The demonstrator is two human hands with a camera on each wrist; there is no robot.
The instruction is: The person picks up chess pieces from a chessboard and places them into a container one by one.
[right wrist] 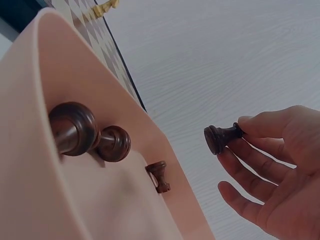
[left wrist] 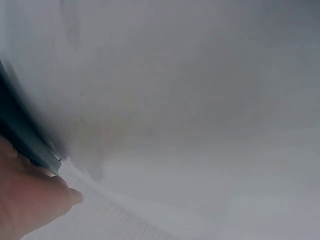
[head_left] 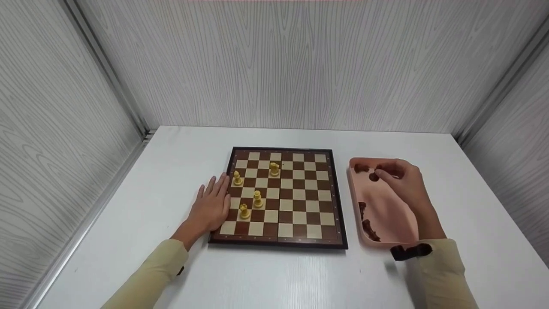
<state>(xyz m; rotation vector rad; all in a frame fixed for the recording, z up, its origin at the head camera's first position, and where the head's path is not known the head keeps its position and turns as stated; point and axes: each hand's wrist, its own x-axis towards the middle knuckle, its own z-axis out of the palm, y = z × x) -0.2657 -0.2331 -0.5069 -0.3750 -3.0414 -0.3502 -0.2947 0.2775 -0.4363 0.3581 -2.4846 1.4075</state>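
My right hand (head_left: 405,182) pinches a dark brown chess piece (right wrist: 220,137) between thumb and fingers, its round base pointing away from the palm. The fingers cover its top, so its kind is hidden. This hand is above the far part of a pink tray (head_left: 381,193), where several dark chess pieces lie, among them a small rook (right wrist: 158,176). With fingers straight, my left hand (head_left: 210,208) rests along the left edge of a brown and cream chessboard (head_left: 306,193). Pale yellow pieces stand on the board's left half, including a knight (head_left: 274,168) and a bishop (head_left: 237,178).
Two more yellow pieces, one of them a crowned piece (head_left: 257,198), stand nearer the front of the board. Board and tray sit side by side on a white table (head_left: 180,146). Pale wood-grain panels (head_left: 274,64) enclose the back and sides.
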